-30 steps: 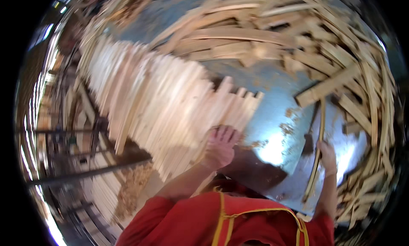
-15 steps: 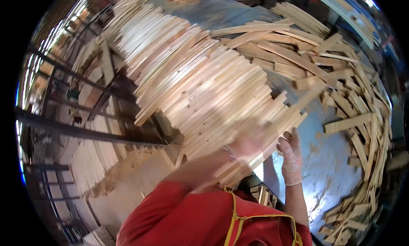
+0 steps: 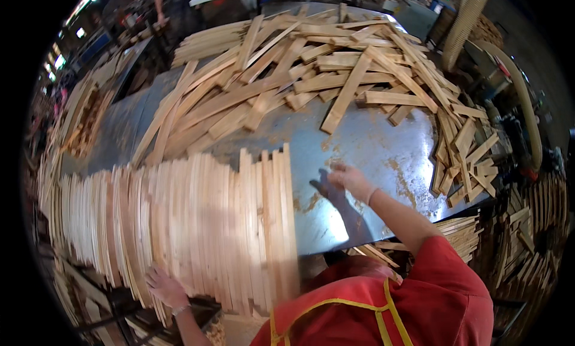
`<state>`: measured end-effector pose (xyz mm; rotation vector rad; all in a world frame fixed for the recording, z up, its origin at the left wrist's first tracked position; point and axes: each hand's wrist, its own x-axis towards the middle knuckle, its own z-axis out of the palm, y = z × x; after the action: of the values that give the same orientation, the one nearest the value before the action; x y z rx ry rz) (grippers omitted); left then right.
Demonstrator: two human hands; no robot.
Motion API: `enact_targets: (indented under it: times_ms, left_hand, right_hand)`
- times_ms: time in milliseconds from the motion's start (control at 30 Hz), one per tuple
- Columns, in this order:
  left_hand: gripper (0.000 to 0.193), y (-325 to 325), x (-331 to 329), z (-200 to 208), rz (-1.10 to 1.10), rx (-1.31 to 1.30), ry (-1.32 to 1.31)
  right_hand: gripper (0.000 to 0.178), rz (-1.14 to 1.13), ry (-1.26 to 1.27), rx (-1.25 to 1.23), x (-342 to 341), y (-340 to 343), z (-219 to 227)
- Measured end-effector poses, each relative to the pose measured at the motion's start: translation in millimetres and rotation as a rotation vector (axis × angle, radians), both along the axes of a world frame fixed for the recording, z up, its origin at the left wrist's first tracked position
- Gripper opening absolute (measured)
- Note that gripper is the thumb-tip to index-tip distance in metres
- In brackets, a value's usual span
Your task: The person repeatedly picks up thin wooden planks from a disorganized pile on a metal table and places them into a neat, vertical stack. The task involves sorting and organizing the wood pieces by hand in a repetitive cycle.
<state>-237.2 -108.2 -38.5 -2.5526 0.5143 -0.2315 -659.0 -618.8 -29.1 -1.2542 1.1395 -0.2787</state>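
Our left hand (image 3: 165, 286) lies flat, fingers spread, against the near ends of the row of stacked wooden slats (image 3: 197, 220), holding nothing. Our right hand (image 3: 352, 181) reaches out over the bare metal surface (image 3: 371, 148), fingers loosely open and empty, casting a shadow just to its left; it is near the right edge of the row but apart from it. The row of slats runs side by side from the far left to the middle of the surface, its near ends overhanging the front edge. Beyond the right hand, a loose heap of wooden strips (image 3: 311, 64) lies crisscrossed across the far half of the surface, and more strips (image 3: 464, 151) trail down its right side. Patches of sawdust (image 3: 401, 172) mark the metal. A pale flexible hose (image 3: 524, 106) curves along the far right. Our red sleeve and yellow-trimmed apron (image 3: 389, 304) fill the lower edge.
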Motion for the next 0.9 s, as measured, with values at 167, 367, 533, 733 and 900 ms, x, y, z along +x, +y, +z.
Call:
enact_targets:
  times_ms: [167, 367, 533, 733, 900]
  left_hand:
    - [0.090, -164, -145, -36, -0.507, -0.394, 0.515]
    - [0.101, -307, -221, -51, -0.755, -0.460, 0.471]
    - [0.088, -328, -209, -64, -0.697, -0.474, 0.399]
    - [0.088, -321, -210, -70, -0.661, -0.425, 0.450]
    - [0.091, -318, -204, -77, -0.813, -0.482, 0.345]
  right_hand:
    - [0.075, -0.412, 0.063, -0.298, 28, -173, -35]
    - [0.041, -0.663, -0.575, -0.015, 54, -233, -64]
    - [0.073, 0.020, -0.140, -0.049, -24, -135, -12]
    - [0.040, 0.094, 0.676, -1.229, -147, -295, -16]
    - [0.047, 0.239, 1.085, -1.212, -175, -415, -20]
